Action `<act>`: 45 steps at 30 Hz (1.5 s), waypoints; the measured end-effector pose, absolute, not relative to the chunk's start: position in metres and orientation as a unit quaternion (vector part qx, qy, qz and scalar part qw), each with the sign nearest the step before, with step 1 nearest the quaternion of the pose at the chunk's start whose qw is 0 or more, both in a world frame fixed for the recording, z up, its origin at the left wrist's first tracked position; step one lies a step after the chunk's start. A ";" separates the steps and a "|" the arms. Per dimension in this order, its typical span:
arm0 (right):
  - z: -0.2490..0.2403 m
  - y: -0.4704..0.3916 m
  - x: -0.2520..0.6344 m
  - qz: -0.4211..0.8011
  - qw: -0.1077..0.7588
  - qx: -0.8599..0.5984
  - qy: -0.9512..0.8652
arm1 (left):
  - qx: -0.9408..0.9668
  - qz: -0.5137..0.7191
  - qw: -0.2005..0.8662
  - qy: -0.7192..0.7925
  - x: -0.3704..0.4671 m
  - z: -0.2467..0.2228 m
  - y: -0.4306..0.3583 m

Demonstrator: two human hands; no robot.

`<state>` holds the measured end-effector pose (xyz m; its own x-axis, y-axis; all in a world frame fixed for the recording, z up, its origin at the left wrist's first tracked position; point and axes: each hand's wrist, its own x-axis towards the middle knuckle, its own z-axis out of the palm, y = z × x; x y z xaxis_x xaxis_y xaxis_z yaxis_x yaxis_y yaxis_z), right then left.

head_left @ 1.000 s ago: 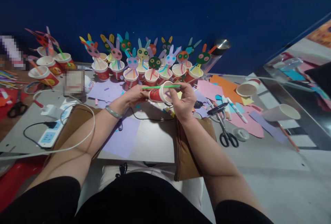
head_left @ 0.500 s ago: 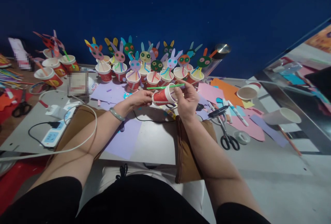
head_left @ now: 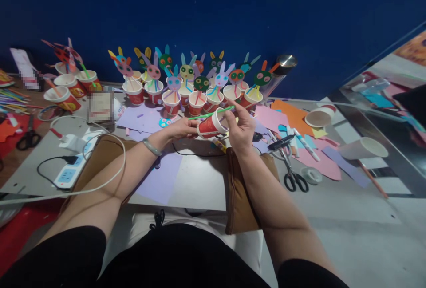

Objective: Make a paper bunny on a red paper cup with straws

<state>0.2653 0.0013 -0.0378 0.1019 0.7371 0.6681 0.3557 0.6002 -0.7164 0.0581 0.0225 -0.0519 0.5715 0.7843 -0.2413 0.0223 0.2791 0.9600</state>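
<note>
Between my two hands a red paper cup (head_left: 208, 127) with a white rim lies tilted on its side, its mouth toward the right. My left hand (head_left: 182, 129) grips the cup near its base. My right hand (head_left: 241, 129) has its thumb and fingers closed at the rim, on the cup and the end of a green straw (head_left: 213, 113). The straw runs along the upper side of the cup and slopes up to the right. Just left of the cup lies a blue paper face (head_left: 164, 122) with pink spots. My fingertips partly hide the cup's base and rim.
Several cups with paper rabbits, such as a purple rabbit (head_left: 173, 83), stand along the blue wall. Scissors (head_left: 295, 180), a tape roll (head_left: 311, 175), markers and coloured paper lie at right. A power strip (head_left: 71, 170) and looping white cable are at left.
The cup has turned slightly and the green straw now slopes more, its right end higher than its left. My left hand has shifted a little along the cup's base.
</note>
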 end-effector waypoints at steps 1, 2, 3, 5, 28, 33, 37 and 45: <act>-0.038 0.002 0.265 0.154 0.619 -0.414 -0.650 | 0.532 0.277 0.710 0.369 0.059 -0.051 0.021; -0.038 0.002 0.264 0.148 0.628 -0.408 -0.645 | 0.524 0.286 0.715 0.363 0.060 -0.049 0.020; -0.039 0.003 0.264 0.139 0.640 -0.404 -0.638 | 0.515 0.296 0.721 0.358 0.061 -0.048 0.019; -0.042 0.006 0.263 0.115 0.662 -0.401 -0.623 | 0.490 0.316 0.732 0.352 0.063 -0.045 0.017; -0.037 -0.001 0.252 0.154 0.710 -0.311 -0.613 | 0.419 0.408 0.724 0.365 0.078 -0.057 0.013; -0.038 0.001 0.252 0.146 0.720 -0.319 -0.598 | 0.406 0.419 0.721 0.373 0.082 -0.055 0.011; -0.040 0.004 0.254 0.158 0.730 -0.318 -0.584 | 0.401 0.414 0.724 0.377 0.081 -0.049 0.010; -0.037 0.002 0.256 0.151 0.729 -0.325 -0.583 | 0.371 0.399 0.792 0.274 0.073 -0.043 0.006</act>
<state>0.2556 0.0024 -0.0365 0.2748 0.5991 0.7521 0.1588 0.7432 -0.6500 0.0731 0.0061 -0.0428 0.5308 0.8362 -0.1379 -0.4292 0.4056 0.8070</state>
